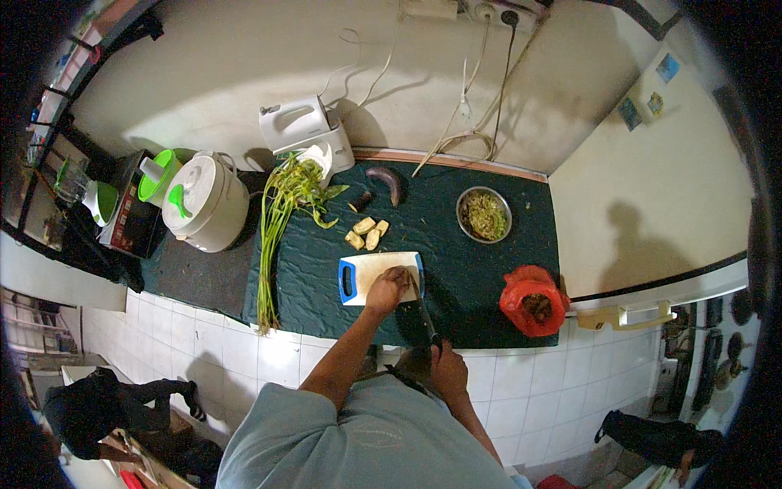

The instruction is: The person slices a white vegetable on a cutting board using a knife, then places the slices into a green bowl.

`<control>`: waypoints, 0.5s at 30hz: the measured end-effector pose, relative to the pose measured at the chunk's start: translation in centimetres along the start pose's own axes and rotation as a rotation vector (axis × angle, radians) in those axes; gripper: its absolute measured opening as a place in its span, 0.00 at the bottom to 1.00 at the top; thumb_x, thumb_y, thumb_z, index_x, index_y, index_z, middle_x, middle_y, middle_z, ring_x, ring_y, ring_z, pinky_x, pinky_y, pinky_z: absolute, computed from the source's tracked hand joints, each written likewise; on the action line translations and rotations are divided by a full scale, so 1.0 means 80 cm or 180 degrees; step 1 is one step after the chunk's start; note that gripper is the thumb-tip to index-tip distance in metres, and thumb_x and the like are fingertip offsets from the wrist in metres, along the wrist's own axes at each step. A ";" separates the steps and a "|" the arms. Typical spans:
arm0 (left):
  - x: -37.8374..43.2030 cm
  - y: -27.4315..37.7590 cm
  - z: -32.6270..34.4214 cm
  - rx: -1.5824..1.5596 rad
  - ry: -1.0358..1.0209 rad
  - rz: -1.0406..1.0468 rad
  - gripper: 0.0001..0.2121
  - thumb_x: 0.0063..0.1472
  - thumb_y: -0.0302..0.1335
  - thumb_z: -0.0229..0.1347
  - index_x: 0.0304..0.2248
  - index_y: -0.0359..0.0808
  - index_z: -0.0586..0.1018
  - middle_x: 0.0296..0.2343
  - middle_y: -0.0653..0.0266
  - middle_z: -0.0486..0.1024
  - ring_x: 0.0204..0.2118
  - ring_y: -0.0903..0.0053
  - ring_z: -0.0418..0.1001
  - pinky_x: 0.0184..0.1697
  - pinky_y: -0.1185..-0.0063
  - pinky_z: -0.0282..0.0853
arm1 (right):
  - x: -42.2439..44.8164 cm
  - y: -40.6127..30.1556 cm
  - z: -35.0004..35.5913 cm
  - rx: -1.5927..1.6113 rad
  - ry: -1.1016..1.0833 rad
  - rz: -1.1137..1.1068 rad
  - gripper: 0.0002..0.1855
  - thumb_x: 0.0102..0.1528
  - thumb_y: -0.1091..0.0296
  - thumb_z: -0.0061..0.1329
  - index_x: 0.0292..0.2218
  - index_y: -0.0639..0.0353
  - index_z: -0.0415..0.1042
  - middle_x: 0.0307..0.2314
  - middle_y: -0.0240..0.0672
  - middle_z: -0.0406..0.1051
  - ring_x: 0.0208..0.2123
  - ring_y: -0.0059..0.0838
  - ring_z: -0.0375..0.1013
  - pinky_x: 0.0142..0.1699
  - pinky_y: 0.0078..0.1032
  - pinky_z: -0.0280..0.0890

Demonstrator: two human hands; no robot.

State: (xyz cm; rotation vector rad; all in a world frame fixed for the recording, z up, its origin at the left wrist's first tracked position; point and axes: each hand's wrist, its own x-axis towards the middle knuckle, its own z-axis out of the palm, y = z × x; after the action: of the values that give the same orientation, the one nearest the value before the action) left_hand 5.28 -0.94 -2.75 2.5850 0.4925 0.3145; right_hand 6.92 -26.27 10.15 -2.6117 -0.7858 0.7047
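My left hand (388, 290) presses down on a small item, mostly hidden by its fingers, at the right part of a white cutting board (372, 264) with blue ends. In my right hand (449, 367) is the black handle of a kitchen knife (423, 308); its blade points up to the board's right end, beside my left fingertips. Beyond the board lie several cut eggplant pieces (365, 225), a dark eggplant end piece (361, 202) and a whole purple eggplant (388, 182).
Long-stemmed leafy greens (272, 244) lie left, by a white hand mixer (299, 124) and a rice cooker (211, 208). On the right stand a metal bowl of chopped vegetables (486, 215) and a red plastic bag (530, 315). Other people are at the lower left and lower right.
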 end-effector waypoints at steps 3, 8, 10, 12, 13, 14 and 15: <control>0.002 0.033 -0.013 -0.0317 -0.0166 -0.0305 0.17 0.58 0.30 0.50 0.46 0.36 0.73 0.47 0.59 0.69 0.52 0.65 0.64 0.55 0.72 0.61 | 0.011 0.017 -0.013 -0.0253 0.0013 -0.0080 0.20 0.61 0.55 0.36 0.45 0.64 0.63 0.24 0.54 0.73 0.28 0.53 0.74 0.32 0.47 0.67; -0.003 0.011 0.008 0.0236 0.0227 -0.0161 0.17 0.56 0.30 0.51 0.46 0.35 0.74 0.47 0.63 0.69 0.51 0.66 0.65 0.53 0.72 0.63 | 0.032 0.008 -0.045 -0.0243 -0.0424 -0.0253 0.21 0.61 0.57 0.35 0.47 0.66 0.61 0.23 0.54 0.72 0.27 0.53 0.74 0.32 0.47 0.67; 0.006 0.023 0.008 0.0375 0.0263 -0.0197 0.17 0.57 0.30 0.51 0.46 0.35 0.74 0.47 0.63 0.69 0.50 0.66 0.65 0.52 0.72 0.63 | 0.037 0.014 -0.048 -0.0160 -0.0442 -0.0284 0.21 0.61 0.57 0.36 0.47 0.66 0.60 0.23 0.55 0.72 0.27 0.53 0.74 0.32 0.47 0.67; 0.014 0.022 0.003 0.0533 0.0305 -0.0255 0.18 0.57 0.30 0.51 0.47 0.35 0.73 0.47 0.63 0.69 0.50 0.67 0.65 0.51 0.72 0.64 | 0.039 0.007 -0.058 -0.0073 -0.0476 -0.0340 0.21 0.61 0.58 0.36 0.48 0.67 0.60 0.24 0.55 0.72 0.27 0.53 0.74 0.33 0.47 0.67; 0.018 0.018 0.001 0.0543 0.0239 -0.0284 0.18 0.57 0.30 0.50 0.47 0.36 0.73 0.47 0.63 0.69 0.50 0.67 0.65 0.50 0.72 0.64 | 0.039 -0.006 -0.075 -0.0008 -0.0465 -0.0366 0.21 0.61 0.59 0.37 0.48 0.67 0.60 0.24 0.56 0.72 0.28 0.54 0.74 0.34 0.47 0.67; 0.016 0.016 -0.001 0.0550 0.0173 -0.0308 0.18 0.57 0.30 0.50 0.48 0.36 0.72 0.47 0.64 0.70 0.51 0.67 0.65 0.50 0.72 0.65 | 0.037 -0.013 -0.083 0.0059 -0.0452 -0.0389 0.21 0.60 0.60 0.38 0.48 0.68 0.60 0.25 0.57 0.72 0.28 0.55 0.73 0.34 0.47 0.67; 0.016 0.023 0.000 0.0536 0.0168 -0.0300 0.18 0.57 0.30 0.50 0.48 0.36 0.72 0.47 0.64 0.70 0.51 0.67 0.65 0.50 0.72 0.65 | 0.038 -0.004 -0.075 0.0052 -0.0449 -0.0374 0.21 0.60 0.60 0.38 0.48 0.68 0.60 0.25 0.57 0.72 0.28 0.55 0.73 0.34 0.47 0.67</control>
State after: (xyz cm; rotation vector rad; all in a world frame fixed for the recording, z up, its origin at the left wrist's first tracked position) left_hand 7.01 -1.95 -1.66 2.7103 0.6844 0.3218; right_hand 12.24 -25.18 14.19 -2.4986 -0.9612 0.8640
